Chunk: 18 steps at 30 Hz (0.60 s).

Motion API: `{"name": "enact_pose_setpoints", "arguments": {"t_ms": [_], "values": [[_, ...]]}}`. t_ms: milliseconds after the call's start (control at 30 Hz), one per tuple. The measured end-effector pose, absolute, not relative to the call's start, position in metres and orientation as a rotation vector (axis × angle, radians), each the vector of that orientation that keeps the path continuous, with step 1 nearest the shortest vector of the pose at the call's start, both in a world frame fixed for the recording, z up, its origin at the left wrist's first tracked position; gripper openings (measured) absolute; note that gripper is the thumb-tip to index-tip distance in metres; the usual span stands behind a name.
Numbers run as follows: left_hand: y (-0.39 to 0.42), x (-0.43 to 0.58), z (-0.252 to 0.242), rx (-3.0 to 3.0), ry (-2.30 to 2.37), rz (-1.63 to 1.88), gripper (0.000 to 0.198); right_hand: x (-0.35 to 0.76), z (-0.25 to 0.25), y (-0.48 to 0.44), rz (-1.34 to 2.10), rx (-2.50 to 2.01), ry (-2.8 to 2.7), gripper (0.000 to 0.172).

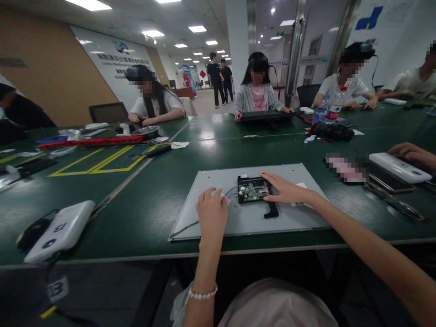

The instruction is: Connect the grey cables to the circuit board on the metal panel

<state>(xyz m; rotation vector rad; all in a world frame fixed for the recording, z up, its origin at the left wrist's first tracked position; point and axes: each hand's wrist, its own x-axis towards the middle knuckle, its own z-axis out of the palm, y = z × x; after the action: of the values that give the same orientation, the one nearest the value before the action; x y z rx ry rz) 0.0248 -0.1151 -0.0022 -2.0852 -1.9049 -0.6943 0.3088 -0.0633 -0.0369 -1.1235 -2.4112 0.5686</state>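
A flat light-grey panel [218,225] lies on the table in front of me. On it sits a black frame [250,178] with a green circuit board [252,192] inside, and a black angled bracket [271,211] sticks out toward me. My right hand [284,188] spans the frame's right end, fingers on its far edge and thumb near its close edge. Grey cables [232,191] run from the board's left side toward my left hand [213,211]. That hand's fingers are curled beside a small white tag; their tips are hidden. A cable passes out to its left.
A white device [61,231] lies left on the green table [136,213]. On the right are phones [388,177], another white device [398,167], a nearby person's hand [417,152] and bottles [332,106]. Tools and wires [150,150] lie far left. Several people sit around the table.
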Motion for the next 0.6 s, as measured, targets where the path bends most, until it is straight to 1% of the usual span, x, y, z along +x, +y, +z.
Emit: {"name": "enact_pose_setpoints", "arguments": {"t_ms": [167,333,600], "values": [[-0.119,0.025,-0.002,-2.123,-1.942,-0.727,0.028,0.309,-0.037,-0.063,0.592,-1.168,-2.419,0.092],[-0.123,0.027,-0.001,-2.117,-2.027,-0.582,0.023,0.308,-0.037,-0.064,0.584,-1.161,-2.404,0.091],[-0.126,0.03,0.004,-2.114,-2.035,-0.484,0.019,0.309,-0.036,-0.063,0.588,-1.167,-2.419,0.092]]}}
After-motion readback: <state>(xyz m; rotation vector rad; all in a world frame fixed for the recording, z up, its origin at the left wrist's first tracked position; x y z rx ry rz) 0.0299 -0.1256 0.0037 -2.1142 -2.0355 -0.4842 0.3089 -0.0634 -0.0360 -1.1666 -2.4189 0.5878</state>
